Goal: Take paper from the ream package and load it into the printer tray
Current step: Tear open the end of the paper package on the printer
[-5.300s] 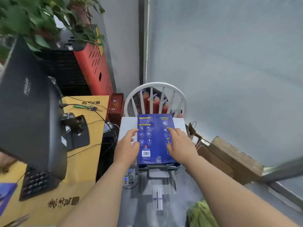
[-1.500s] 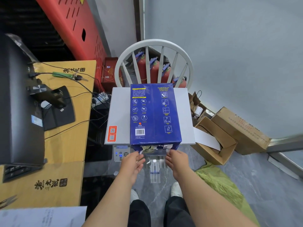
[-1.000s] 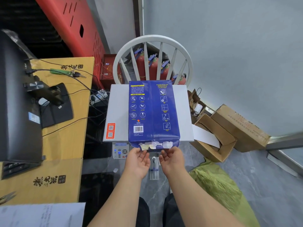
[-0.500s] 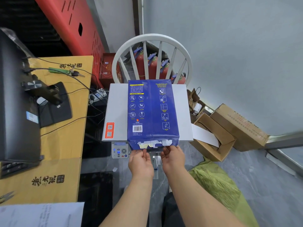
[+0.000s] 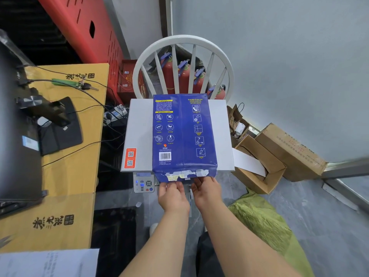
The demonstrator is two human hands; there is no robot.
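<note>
A blue ream package [image 5: 183,132] lies lengthwise on the flat white top of the printer [image 5: 138,124], its torn near end hanging over the front edge. My left hand [image 5: 172,194] and my right hand [image 5: 206,191] sit side by side at that near end, fingers curled onto the torn wrapper flap. The printer's control panel [image 5: 143,182] shows just left of my left hand. The paper inside the wrapper and the printer tray are hidden by the package and my hands.
A white spindle-back chair [image 5: 182,62] stands behind the printer, red fire extinguishers [image 5: 185,76] behind it. A yellow cardboard-covered desk [image 5: 73,136] with cables and a black monitor is at left. Open cardboard boxes [image 5: 275,154] and a green cloth [image 5: 265,222] lie at right.
The package has slid slightly toward me over the printer's front edge. My hands rose from below the printer to the torn near end and now grip its flap.
</note>
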